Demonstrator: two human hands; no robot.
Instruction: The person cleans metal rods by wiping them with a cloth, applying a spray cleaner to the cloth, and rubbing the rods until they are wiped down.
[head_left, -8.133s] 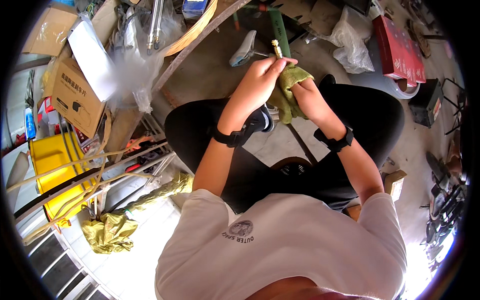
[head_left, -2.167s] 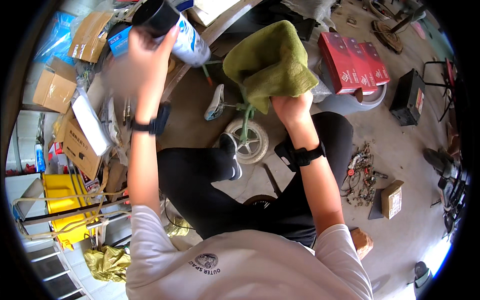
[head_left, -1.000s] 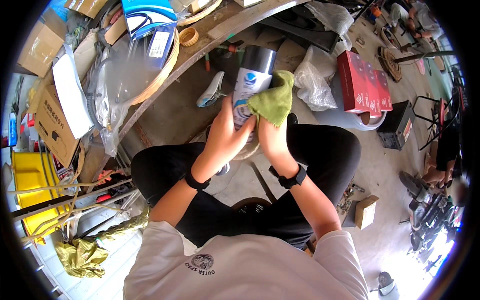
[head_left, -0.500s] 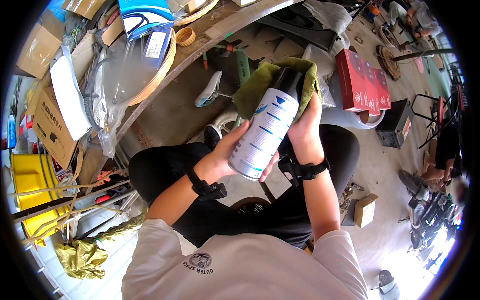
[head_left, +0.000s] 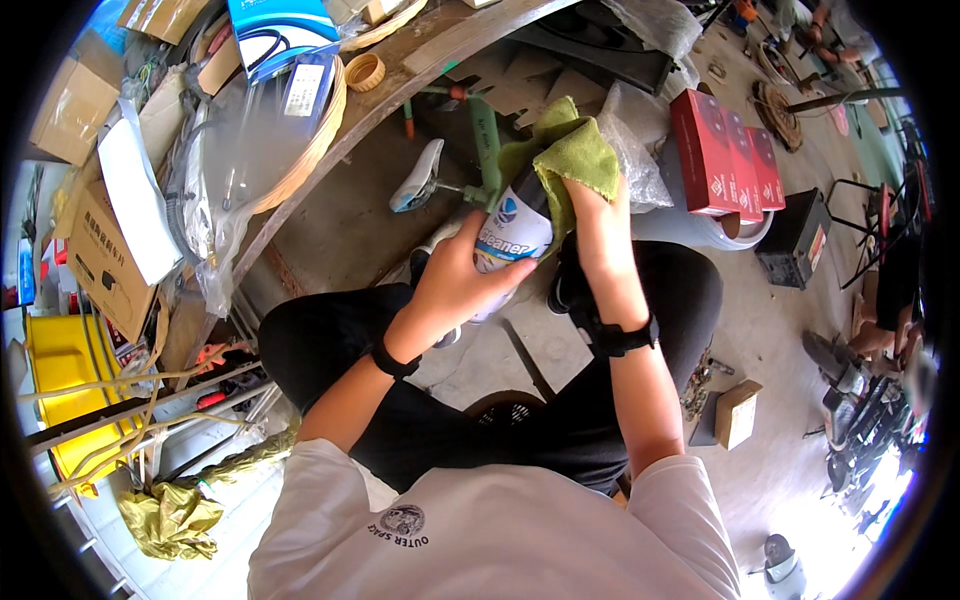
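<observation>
Your left grip [head_left: 448, 282] is clamped around the lower body of the white spray can [head_left: 513, 238], thumb across its front, with the can leaning to the right toward its upper end. Up there, a green cloth [head_left: 585, 160] drapes the can and your right grip [head_left: 597, 215]; its fingers are hidden, so you cannot tell how they close. Red boxes [head_left: 705, 160] sit right of the can.

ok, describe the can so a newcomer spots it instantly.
Find the black trousers mid-picture, then the left hand. The can is in its grip: a white cylinder with blue markings, unlike the plain green cloth at its dark top.
</observation>
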